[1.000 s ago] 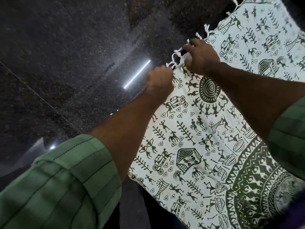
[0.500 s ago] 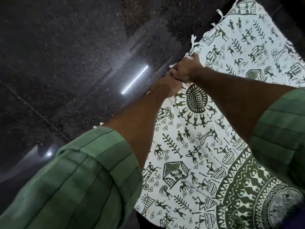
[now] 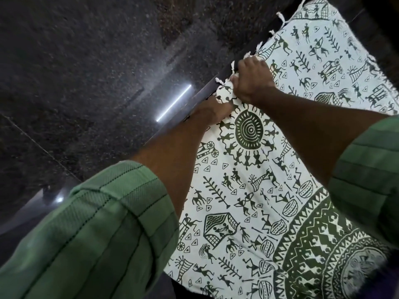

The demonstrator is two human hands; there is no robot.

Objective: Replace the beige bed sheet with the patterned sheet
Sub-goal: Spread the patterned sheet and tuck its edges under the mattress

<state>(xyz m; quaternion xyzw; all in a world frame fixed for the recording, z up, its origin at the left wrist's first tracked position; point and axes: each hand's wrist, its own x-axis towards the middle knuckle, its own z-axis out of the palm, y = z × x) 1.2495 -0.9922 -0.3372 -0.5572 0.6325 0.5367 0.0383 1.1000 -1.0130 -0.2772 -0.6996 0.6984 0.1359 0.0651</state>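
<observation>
Both hands have travelled along the fringed edge toward the far end since the earlier frames, and that edge now lies lower, against the bed's dark side rail rather than lifted clear of it. Right hand point(image 3: 251, 82): grip closed, knuckles up, fingers curled over the tasselled border of the patterned sheet point(image 3: 248, 190), holding it at the rail. Left hand point(image 3: 212, 112): just beside and nearer, its fingers hidden under the cloth edge and the other wrist, so whether its grip holds the sheet or only presses it cannot be told. Sheet position: spread over the bed surface from the near corner at the bottom of view to the far end at top right, pattern side up, lying mostly flat with slight ripples near the hands. Tassels point(image 3: 280, 18) stick out along the rail point(image 3: 183, 108) beyond the hands, untucked. Beige sheet: not visible anywhere in view, so it is judged already removed or fully covered; the picture does not settle which. Progress, as a judgement: the patterned sheet is on the bed and largely laid out; the step in hand appears to be seating or tucking this long edge. Remaining, as far as can be seen: the edge beyond the hands toward the far corner, and smoothing; the opposite side is out of view. Surroundings: dark speckled floor point(image 3: 75, 72) to the left, showing a bright strip-light reflection; green striped sleeves on both arms.
</observation>
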